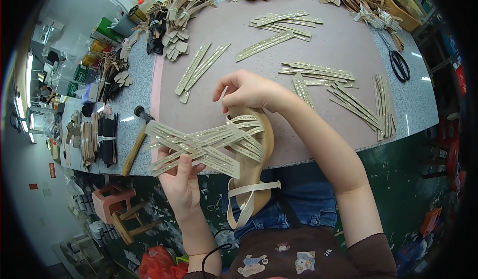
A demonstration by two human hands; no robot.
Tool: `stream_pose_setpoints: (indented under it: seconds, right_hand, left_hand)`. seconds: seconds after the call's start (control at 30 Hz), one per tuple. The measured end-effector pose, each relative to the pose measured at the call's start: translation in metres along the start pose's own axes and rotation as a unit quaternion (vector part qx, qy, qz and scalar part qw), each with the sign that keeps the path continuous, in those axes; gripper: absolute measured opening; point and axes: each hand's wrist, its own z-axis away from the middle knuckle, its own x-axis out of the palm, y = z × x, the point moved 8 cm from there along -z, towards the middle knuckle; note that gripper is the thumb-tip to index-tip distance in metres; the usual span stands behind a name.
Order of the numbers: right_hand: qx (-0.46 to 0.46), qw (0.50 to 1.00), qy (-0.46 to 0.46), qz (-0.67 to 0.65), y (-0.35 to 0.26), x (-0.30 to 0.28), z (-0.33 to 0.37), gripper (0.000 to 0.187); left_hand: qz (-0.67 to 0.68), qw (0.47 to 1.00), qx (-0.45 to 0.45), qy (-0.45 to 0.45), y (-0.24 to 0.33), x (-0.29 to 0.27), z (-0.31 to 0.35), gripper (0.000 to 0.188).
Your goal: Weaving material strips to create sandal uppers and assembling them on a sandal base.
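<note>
My left hand pinches a criss-cross upper of glittery pale-gold straps, thumb on top and fingers beneath. Right beside it is a tan-soled sandal, toe pointing away from me. Similar glittery straps cross its front, and a cream ankle strap with a buckle loops around the heel end. At the toe my right hand is closed, its fingers curled over the tip; part of the grip is hidden. The strap upper overlaps the sandal's left side, and whether the two are joined I cannot tell.
Bundles of glittery straps lie about the pinkish mat. A hammer rests left of my left hand, black-handled scissors at the right. Strap bundles line the back and left. A pink stool stands below.
</note>
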Motion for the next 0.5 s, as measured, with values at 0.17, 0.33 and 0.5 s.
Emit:
stream_pose_setpoints:
  seconds: [0.17, 0.33, 0.5]
  right_hand:
    - [-0.008, 1.000, 0.006, -0.002, -0.005, 0.005, -0.001, 0.024]
    - [-0.010, 1.000, 0.005, 0.003, -0.008, 0.008, -0.003, 0.024]
    - [-0.009, 1.000, -0.001, 0.011, -0.008, 0.008, -0.003, 0.023]
  left_hand:
    - [0.002, 0.999, -0.013, -0.045, -0.006, 0.004, 0.003, 0.052]
    - [0.038, 0.998, -0.022, -0.034, -0.010, -0.002, 0.002, 0.053]
    - [0.072, 0.995, -0.019, -0.067, -0.014, -0.003, 0.001, 0.053]
